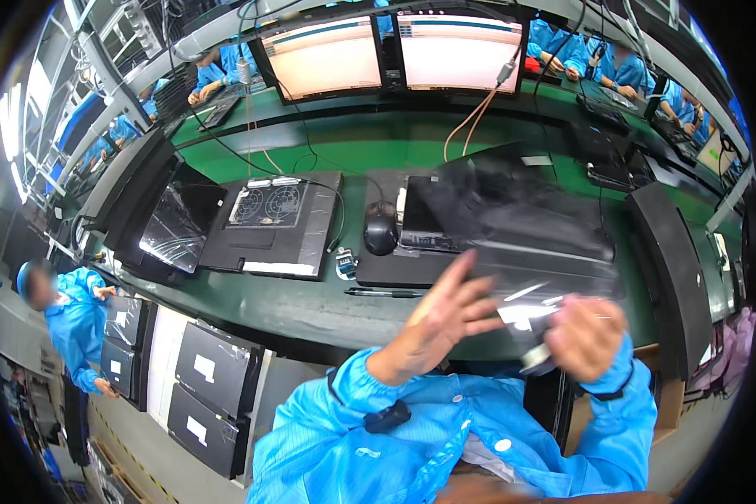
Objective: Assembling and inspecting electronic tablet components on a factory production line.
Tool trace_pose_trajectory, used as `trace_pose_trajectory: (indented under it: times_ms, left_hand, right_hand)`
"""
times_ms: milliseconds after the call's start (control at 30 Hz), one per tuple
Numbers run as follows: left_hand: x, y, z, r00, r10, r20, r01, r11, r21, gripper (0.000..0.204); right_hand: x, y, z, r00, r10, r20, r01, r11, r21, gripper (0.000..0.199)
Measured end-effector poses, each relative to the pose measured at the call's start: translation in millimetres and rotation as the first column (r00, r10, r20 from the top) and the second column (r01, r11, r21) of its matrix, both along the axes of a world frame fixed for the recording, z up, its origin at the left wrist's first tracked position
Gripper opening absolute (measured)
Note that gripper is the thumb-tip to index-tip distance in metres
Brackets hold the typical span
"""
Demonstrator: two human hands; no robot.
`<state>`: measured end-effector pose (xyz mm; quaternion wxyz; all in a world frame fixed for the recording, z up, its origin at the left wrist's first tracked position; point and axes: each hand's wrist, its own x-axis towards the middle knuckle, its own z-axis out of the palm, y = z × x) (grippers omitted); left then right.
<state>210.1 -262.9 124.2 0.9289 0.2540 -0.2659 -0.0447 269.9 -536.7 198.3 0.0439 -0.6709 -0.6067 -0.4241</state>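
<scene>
My right hand (588, 336) is closed on the lower edge of a dark, see-through plastic sheet or bag (538, 231). Motion smears it, and glossy highlights show near my fingers. Beside its lower left part is my left hand (447, 312), fingers spread and palm turned partly up, with nothing seen in it. Under and left of the plastic lies a black flat device (426, 220) on a dark pad (395, 270); much of it is hidden. A black mouse (380, 228) rests left of the device, and a black pen (384, 293) lies along the pad's near edge.
Two lit monitors (321, 57) stand at the back of the green bench (294, 307). On the left are a black panel with fan-like circles (265, 203) and film-covered dark units (176, 214). A black foam block (668, 269) stands right. Boxes (212, 365) and a co-worker (76, 315) are lower left.
</scene>
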Motion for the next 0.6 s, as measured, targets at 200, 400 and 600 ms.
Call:
trace_pose_trajectory:
  times_ms: [200, 400, 600]
  left_hand:
    - [-62.7, 113.2, -5.5, 0.495, 0.723, -0.483, -0.777, 0.617, 0.127, 0.040]
    - [-131.6, 188.0, -50.4, 0.350, 0.812, -0.466, -0.898, 0.432, 0.078, 0.045]
    - [-143.9, 204.2, -60.4, 0.305, 0.824, -0.478, -0.917, 0.389, 0.087, 0.045]
  right_hand:
    - [72.9, 195.8, -13.5, 0.888, 0.244, -0.390, -0.194, 0.967, 0.162, 0.034]
    - [149.8, 340.6, -75.2, 0.823, -0.100, -0.559, -0.249, 0.820, -0.515, 0.032]
    - [146.3, 367.9, -79.6, 0.885, -0.102, -0.455, -0.260, 0.702, -0.663, 0.029]
